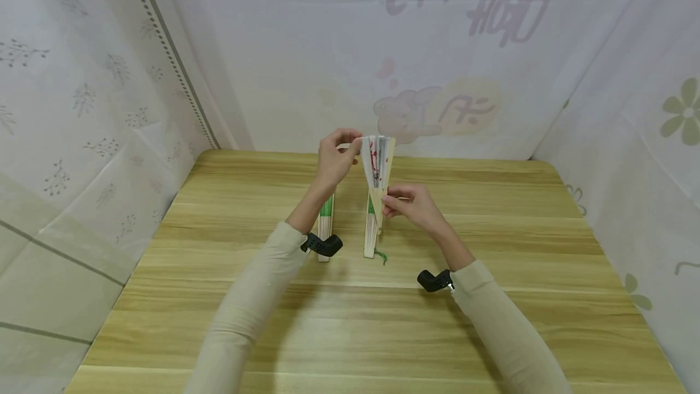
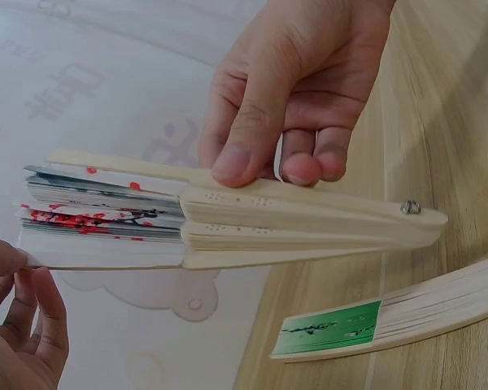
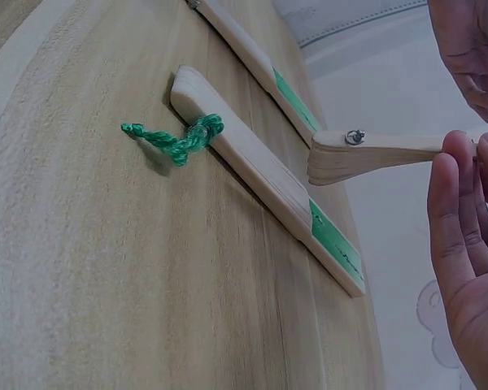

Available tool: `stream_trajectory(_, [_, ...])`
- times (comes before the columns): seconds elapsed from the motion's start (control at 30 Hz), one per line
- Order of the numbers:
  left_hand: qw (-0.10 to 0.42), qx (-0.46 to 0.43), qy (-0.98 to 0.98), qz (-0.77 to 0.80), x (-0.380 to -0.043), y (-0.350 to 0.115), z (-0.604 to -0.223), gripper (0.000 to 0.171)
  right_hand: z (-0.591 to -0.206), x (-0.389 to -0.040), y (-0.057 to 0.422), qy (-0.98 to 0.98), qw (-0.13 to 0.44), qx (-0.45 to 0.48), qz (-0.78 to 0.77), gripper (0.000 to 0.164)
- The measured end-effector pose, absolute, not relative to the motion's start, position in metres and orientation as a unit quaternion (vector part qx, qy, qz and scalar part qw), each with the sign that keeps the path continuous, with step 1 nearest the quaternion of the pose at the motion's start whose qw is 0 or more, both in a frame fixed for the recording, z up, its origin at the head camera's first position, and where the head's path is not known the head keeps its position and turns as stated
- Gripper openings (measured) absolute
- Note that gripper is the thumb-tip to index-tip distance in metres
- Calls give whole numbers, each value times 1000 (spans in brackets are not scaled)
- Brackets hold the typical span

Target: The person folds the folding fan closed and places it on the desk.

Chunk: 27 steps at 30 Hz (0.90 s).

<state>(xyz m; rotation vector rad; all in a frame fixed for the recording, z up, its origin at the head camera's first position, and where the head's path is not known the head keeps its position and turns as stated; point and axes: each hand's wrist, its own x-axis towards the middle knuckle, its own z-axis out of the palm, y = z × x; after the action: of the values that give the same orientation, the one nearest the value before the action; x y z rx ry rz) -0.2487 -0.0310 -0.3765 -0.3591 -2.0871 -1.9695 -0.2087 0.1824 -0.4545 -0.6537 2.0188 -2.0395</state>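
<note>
A white folding fan with red blossoms and pale wooden ribs is held up over the table, spread only slightly. My left hand pinches the top corner of one outer edge between thumb and fingers. Lower down on the opposite side, my right hand pinches the other outer rib, its thumb on the wood. The metal pivot is at the fan's narrow end. Beneath it lies a folded green fan with a green cord at its wooden end.
A second folded green fan lies to the left on the wooden table, partly hidden by my left forearm. Printed cloth hangs behind the table and along both sides. Black wrist cameras sit at both cuffs.
</note>
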Motion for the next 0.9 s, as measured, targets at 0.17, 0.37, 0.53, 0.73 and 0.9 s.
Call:
stream_trajectory(0.17, [129, -121, -717, -674, -248, -30, -375, 12, -454, -208, 182, 680, 101, -223, -691, 21])
stream_trajectory(0.37, [143, -128, -720, -667, -249, -30, -374, 12, -454, -208, 180, 678, 98, -228, -692, 18])
stream_trajectory(0.53, [148, -118, -722, -666, -251, -31, -378, 12, -451, -206, 180, 690, 95, -233, -679, 17])
stream_trajectory(0.73, [130, -114, -719, -674, -248, -29, -383, 14, -448, -204, 178, 712, 112, -231, -653, 19])
stream_trajectory(0.9, [110, -119, -709, -687, -246, -30, -384, 18, -447, -202, 177, 720, 117, -209, -651, 20])
